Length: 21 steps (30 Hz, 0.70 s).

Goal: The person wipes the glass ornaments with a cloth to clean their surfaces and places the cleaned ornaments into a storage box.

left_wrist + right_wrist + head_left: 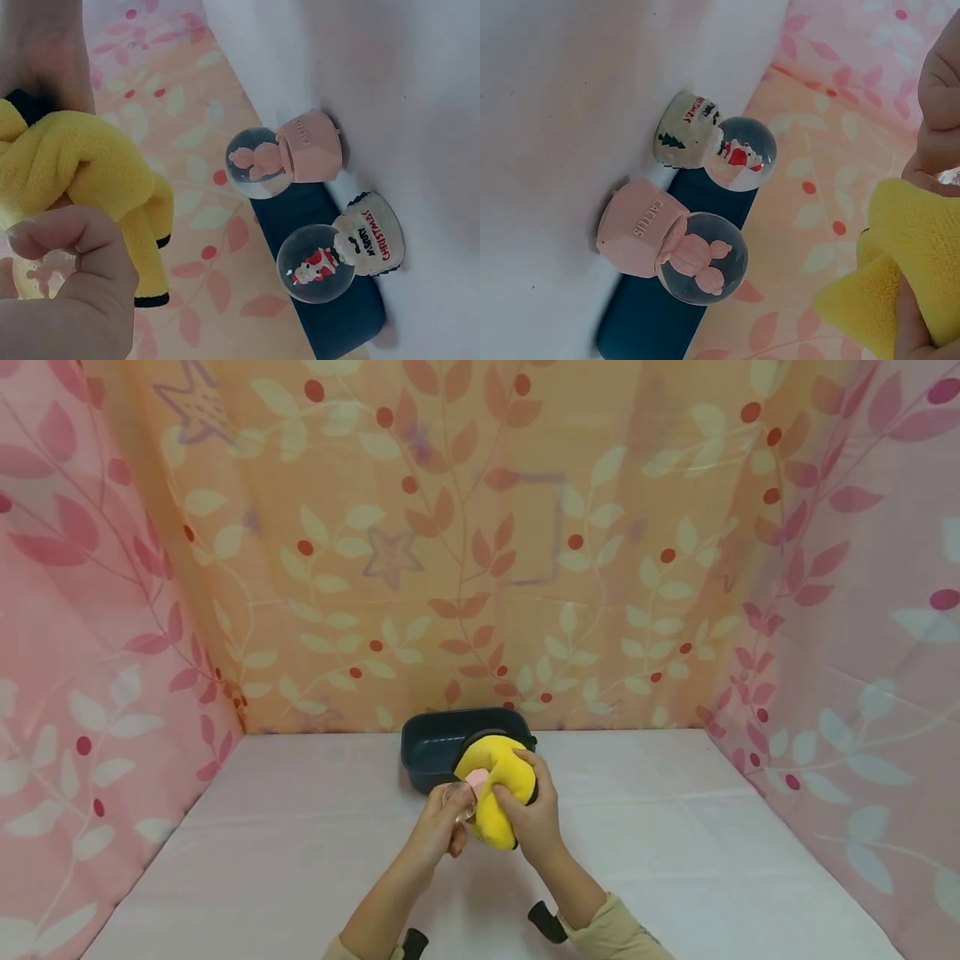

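Note:
My left hand (431,828) grips the clear ball of a snow globe (459,802), its pink base turned up toward the right. A yellow cloth (498,758) with dark edging is bunched in my right hand (538,810), thumb in front, and lies against that pink base. In the left wrist view, the held globe's ball shows between curled fingers and thumb, and the cloth (86,161) hangs beyond. Two more snow globes stand on the table: a pink one lettered CACTUS (641,229) and a white-based Christmas one (371,234) with a Santa figure inside.
Behind the hands a dark blue basin (422,760) stands at the back of the white table (637,827); the two standing globes are in front of it. Leaf-patterned curtains (480,568) enclose the back and both sides. Dark mounts (547,922) sit at the wrists.

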Each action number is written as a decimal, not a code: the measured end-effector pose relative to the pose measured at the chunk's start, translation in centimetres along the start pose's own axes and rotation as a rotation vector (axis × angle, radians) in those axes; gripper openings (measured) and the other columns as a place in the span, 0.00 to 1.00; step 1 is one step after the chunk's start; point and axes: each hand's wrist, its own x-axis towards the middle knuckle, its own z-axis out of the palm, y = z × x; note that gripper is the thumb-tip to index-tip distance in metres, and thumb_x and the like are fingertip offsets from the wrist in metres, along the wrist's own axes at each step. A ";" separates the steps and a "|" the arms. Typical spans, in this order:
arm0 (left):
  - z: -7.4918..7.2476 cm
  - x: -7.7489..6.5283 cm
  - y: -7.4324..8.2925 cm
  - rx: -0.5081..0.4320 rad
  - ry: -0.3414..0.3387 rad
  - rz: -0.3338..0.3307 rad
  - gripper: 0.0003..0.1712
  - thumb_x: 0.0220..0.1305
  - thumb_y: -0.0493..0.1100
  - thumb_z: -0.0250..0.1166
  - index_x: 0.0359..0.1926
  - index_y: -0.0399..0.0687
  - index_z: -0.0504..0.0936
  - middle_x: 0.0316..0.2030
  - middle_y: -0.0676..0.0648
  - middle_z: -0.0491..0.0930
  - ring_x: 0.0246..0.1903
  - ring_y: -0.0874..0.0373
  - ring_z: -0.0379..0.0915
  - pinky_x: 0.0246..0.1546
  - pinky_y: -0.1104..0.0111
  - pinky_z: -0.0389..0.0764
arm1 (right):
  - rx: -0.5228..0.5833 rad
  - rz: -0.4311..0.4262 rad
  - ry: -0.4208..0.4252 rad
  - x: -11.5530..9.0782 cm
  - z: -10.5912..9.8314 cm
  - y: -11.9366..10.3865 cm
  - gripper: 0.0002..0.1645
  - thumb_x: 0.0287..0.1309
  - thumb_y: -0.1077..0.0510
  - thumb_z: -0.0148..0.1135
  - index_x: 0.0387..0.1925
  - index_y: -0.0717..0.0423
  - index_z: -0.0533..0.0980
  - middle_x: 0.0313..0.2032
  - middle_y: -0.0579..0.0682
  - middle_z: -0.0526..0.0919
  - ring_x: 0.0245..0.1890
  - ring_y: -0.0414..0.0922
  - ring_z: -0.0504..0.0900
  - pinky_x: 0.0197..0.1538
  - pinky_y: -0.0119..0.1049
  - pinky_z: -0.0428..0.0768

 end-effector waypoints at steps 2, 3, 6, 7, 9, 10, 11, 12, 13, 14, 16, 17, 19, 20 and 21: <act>-0.1 0.0 0.0 -0.001 -0.009 -0.004 0.24 0.74 0.58 0.48 0.41 0.40 0.67 0.26 0.49 0.71 0.10 0.63 0.56 0.15 0.74 0.62 | 0.019 0.026 0.008 0.0 -0.1 0.0 0.32 0.54 0.65 0.63 0.61 0.60 0.64 0.45 0.56 0.70 0.40 0.49 0.73 0.41 0.34 0.78; -0.2 0.1 -0.1 -0.006 -0.016 -0.008 0.24 0.75 0.58 0.48 0.39 0.39 0.68 0.24 0.49 0.70 0.10 0.64 0.56 0.15 0.74 0.62 | 0.032 0.039 0.014 0.1 -0.2 0.0 0.32 0.54 0.66 0.62 0.61 0.61 0.64 0.45 0.56 0.70 0.40 0.49 0.73 0.41 0.34 0.78; -0.5 0.1 -0.2 -0.023 -0.046 -0.015 0.26 0.76 0.57 0.45 0.34 0.38 0.70 0.19 0.50 0.67 0.09 0.63 0.55 0.15 0.74 0.63 | 0.063 0.072 0.027 0.2 -0.4 0.1 0.32 0.54 0.66 0.62 0.60 0.61 0.64 0.45 0.56 0.70 0.40 0.49 0.73 0.41 0.34 0.78; -0.6 0.1 -0.2 -0.024 -0.055 -0.023 0.26 0.76 0.57 0.44 0.33 0.39 0.70 0.18 0.50 0.67 0.09 0.63 0.55 0.15 0.74 0.63 | 0.073 0.084 0.031 0.2 -0.5 0.2 0.32 0.54 0.67 0.62 0.61 0.61 0.64 0.45 0.56 0.70 0.40 0.48 0.73 0.42 0.34 0.78; -0.8 0.0 -0.2 -0.040 -0.065 -0.044 0.26 0.76 0.58 0.43 0.30 0.41 0.69 0.18 0.50 0.66 0.09 0.63 0.55 0.16 0.73 0.64 | 0.090 0.115 0.040 0.4 -0.6 0.2 0.32 0.54 0.67 0.62 0.61 0.61 0.64 0.45 0.55 0.70 0.41 0.48 0.73 0.42 0.35 0.78; -1.0 0.0 -0.3 -0.052 -0.069 -0.058 0.27 0.76 0.58 0.42 0.30 0.42 0.69 0.18 0.50 0.67 0.10 0.63 0.55 0.16 0.73 0.64 | 0.099 0.133 0.045 0.4 -0.7 0.3 0.32 0.54 0.67 0.61 0.61 0.61 0.64 0.45 0.55 0.70 0.41 0.48 0.73 0.43 0.35 0.78; -1.1 -0.1 -0.3 -0.067 -0.071 -0.072 0.27 0.76 0.59 0.41 0.30 0.43 0.69 0.19 0.50 0.68 0.10 0.63 0.55 0.17 0.73 0.64 | 0.111 0.152 0.053 0.5 -0.8 0.3 0.32 0.55 0.67 0.61 0.61 0.61 0.64 0.45 0.55 0.70 0.41 0.48 0.73 0.43 0.35 0.78; -1.2 -0.1 -0.3 -0.084 -0.074 -0.083 0.26 0.76 0.59 0.41 0.32 0.44 0.69 0.20 0.50 0.69 0.10 0.63 0.56 0.17 0.73 0.64 | 0.124 0.169 0.064 0.5 -0.9 0.3 0.32 0.55 0.67 0.61 0.62 0.61 0.64 0.46 0.55 0.70 0.41 0.48 0.73 0.43 0.35 0.78; -1.3 -0.2 -0.3 -0.100 -0.075 -0.093 0.25 0.76 0.60 0.40 0.33 0.45 0.69 0.21 0.50 0.69 0.11 0.63 0.56 0.18 0.73 0.64 | 0.133 0.185 0.073 0.5 -1.0 0.2 0.32 0.56 0.67 0.60 0.62 0.60 0.63 0.46 0.54 0.70 0.42 0.48 0.73 0.44 0.36 0.78; -1.4 -0.2 -0.2 -0.122 -0.075 -0.100 0.26 0.76 0.61 0.40 0.34 0.45 0.69 0.22 0.50 0.70 0.11 0.62 0.56 0.18 0.73 0.64 | 0.141 0.199 0.083 0.5 -1.1 0.2 0.32 0.56 0.67 0.60 0.62 0.60 0.63 0.47 0.54 0.70 0.42 0.48 0.73 0.44 0.36 0.78; -1.5 -0.3 -0.2 -0.153 -0.074 -0.111 0.26 0.74 0.64 0.40 0.36 0.47 0.68 0.23 0.50 0.69 0.12 0.62 0.55 0.18 0.73 0.63 | 0.158 0.211 0.095 0.5 -1.4 0.1 0.32 0.57 0.67 0.59 0.63 0.59 0.61 0.48 0.54 0.69 0.43 0.48 0.73 0.45 0.35 0.78; -1.6 -0.3 -0.1 -0.169 -0.069 -0.115 0.26 0.74 0.65 0.41 0.36 0.47 0.67 0.23 0.50 0.69 0.12 0.62 0.55 0.18 0.73 0.62 | 0.165 0.206 0.096 0.5 -1.4 0.1 0.32 0.57 0.67 0.59 0.63 0.59 0.61 0.48 0.54 0.69 0.43 0.48 0.72 0.45 0.35 0.78; -1.7 -0.4 -0.1 -0.187 -0.063 -0.117 0.26 0.73 0.65 0.41 0.34 0.49 0.66 0.23 0.50 0.67 0.13 0.63 0.54 0.19 0.74 0.61 | 0.172 0.175 0.079 0.3 -1.5 -0.1 0.33 0.57 0.66 0.58 0.64 0.57 0.59 0.49 0.53 0.68 0.44 0.48 0.72 0.45 0.35 0.78; -1.8 -0.4 -0.1 -0.196 -0.057 -0.120 0.26 0.73 0.65 0.41 0.33 0.49 0.65 0.24 0.49 0.67 0.13 0.63 0.54 0.19 0.74 0.61 | 0.177 0.147 0.065 0.2 -1.5 -0.1 0.34 0.56 0.66 0.59 0.63 0.56 0.59 0.49 0.53 0.67 0.44 0.48 0.72 0.45 0.34 0.77; -1.8 -0.4 -0.1 -0.205 -0.052 -0.124 0.26 0.73 0.65 0.41 0.31 0.50 0.65 0.24 0.49 0.66 0.13 0.63 0.54 0.19 0.74 0.61 | 0.180 0.111 0.045 0.0 -1.5 -0.1 0.34 0.55 0.66 0.59 0.63 0.55 0.59 0.49 0.54 0.67 0.44 0.48 0.73 0.45 0.34 0.77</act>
